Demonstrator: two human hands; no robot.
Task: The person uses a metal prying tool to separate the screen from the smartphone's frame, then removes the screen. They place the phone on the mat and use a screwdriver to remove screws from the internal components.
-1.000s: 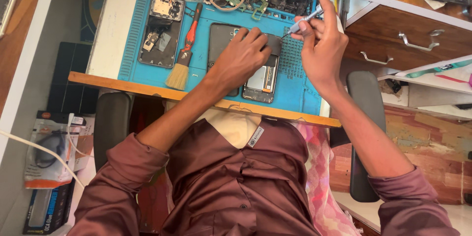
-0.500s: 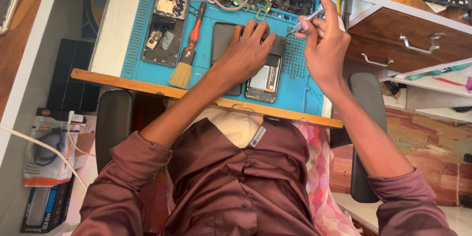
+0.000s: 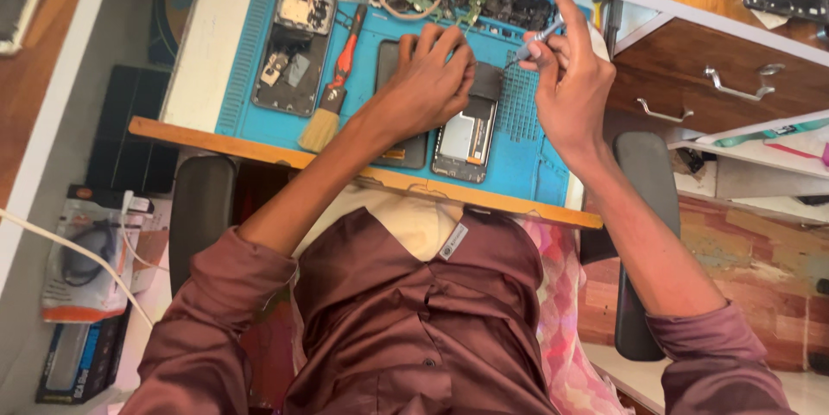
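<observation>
Now we see our blue mat [image 3: 250, 44] spread at twelve o'clock; our left hand [image 3: 427, 78] presses flat on the opened phone [image 3: 465, 139] at its middle, while our right hand [image 3: 570, 78] pinches a slim screwdriver [image 3: 537, 39] at one o'clock.

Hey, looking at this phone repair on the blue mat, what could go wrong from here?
The left hand covers much of the opened dark phone, so the thin metal tool pinched in the right hand might slip onto exposed parts. That phone lies near the wooden desk edge and could be nudged off. The heap of small loose parts behind could get scattered by a hand.
</observation>
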